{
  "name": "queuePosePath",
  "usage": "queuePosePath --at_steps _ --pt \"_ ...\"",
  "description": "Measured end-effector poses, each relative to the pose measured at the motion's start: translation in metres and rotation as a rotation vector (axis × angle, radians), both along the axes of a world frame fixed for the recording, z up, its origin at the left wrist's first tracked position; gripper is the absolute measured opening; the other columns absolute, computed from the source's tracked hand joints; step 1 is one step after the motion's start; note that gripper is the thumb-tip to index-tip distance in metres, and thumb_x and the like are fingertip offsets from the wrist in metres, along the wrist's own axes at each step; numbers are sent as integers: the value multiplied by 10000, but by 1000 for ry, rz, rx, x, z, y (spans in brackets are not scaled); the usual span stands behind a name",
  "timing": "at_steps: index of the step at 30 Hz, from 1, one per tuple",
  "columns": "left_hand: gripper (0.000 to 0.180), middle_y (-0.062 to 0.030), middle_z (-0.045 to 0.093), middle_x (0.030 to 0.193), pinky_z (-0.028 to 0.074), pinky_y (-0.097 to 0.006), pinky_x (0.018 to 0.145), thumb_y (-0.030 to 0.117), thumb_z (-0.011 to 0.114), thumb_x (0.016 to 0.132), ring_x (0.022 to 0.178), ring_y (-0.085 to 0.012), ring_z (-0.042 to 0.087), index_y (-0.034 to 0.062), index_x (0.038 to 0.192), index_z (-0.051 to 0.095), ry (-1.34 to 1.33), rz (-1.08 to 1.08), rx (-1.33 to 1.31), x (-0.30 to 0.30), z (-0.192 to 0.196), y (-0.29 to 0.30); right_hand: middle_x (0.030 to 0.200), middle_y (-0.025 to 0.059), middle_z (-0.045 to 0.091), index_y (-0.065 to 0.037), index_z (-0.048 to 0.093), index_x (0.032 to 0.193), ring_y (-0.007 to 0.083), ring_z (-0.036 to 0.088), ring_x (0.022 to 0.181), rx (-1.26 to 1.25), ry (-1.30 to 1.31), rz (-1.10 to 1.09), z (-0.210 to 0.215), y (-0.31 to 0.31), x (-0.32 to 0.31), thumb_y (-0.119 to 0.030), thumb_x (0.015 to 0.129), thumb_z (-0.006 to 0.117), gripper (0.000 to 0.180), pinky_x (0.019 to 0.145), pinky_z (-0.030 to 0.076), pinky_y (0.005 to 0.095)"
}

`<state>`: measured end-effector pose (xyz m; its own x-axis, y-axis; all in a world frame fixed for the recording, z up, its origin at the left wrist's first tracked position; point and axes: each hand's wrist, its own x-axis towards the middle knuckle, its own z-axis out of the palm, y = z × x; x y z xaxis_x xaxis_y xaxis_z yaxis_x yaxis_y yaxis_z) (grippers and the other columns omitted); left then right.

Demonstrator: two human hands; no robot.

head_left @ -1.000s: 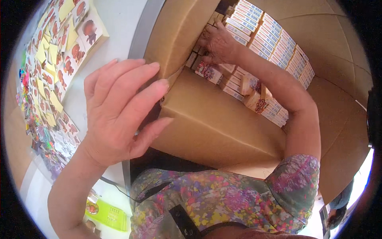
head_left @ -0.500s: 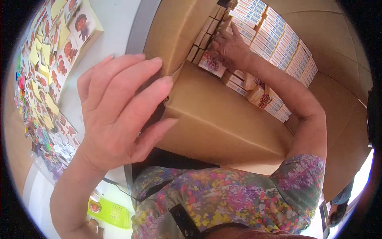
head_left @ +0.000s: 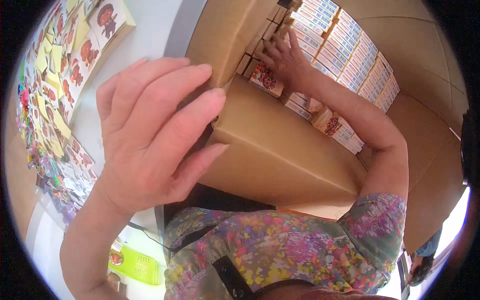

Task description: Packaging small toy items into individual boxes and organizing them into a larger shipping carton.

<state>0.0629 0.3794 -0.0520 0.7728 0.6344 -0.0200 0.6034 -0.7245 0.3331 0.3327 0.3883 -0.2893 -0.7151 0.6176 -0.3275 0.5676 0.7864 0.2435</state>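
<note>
Fingers loosely curved and apart, my left hand [head_left: 150,135] hovers over the near left corner of a large brown cardboard carton [head_left: 270,132], with nothing in its grasp. Inside that carton, my right hand [head_left: 287,60] rests over the packed rows with its fingers spread. Under and beside its palm lies a small box with a dark-red picture [head_left: 266,80]. To its right run rows of small white-and-orange boxes [head_left: 342,47], packed tightly. Another picture-faced box [head_left: 327,121] sits nearer me. The right fingertips touch or nearly touch the plain brownish box ends; exact contact cannot be made out.
Left of the carton, a white table [head_left: 145,30] bears stacks of cartoon-figure cards [head_left: 107,22], yellow slips [head_left: 52,80] and colourful small packets [head_left: 47,167]. A lime-green tray [head_left: 137,267] is at lower left. Tall carton flaps [head_left: 425,100] rise on the right.
My right hand's fingers have spread and shifted slightly left, showing more of the picture-faced box. My left hand has drifted slightly right.
</note>
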Motion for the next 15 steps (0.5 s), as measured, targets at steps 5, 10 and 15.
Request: queuePosePath --at_steps 5,10,15 --pt "521 -145 581 1241 379 -462 968 287 747 730 1131 -358 539 65 1173 588 -8 -5 10 0 -2 -1 1371 12 494 -145 474 1354 276 357 1341 -445 -206 257 16 14 -37 -520 657 719 828 1118 77 667" --pt "516 -149 582 1235 384 -465 967 283 746 729 1126 -363 540 60 1168 592 -17 2 -3 3 0 0 1330 -23 519 -211 523 1308 259 374 1323 -266 -34 271 -42 -14 -31 -477 689 688 694 1115 45 679" --pt "509 -153 584 1229 385 -468 973 282 746 734 1127 -365 538 53 1163 595 -13 5 4 1 0 0 1298 -6 537 -210 558 1265 264 359 1338 -480 -2 236 11 2 -21 -445 713 629 605 1110 -12 692"
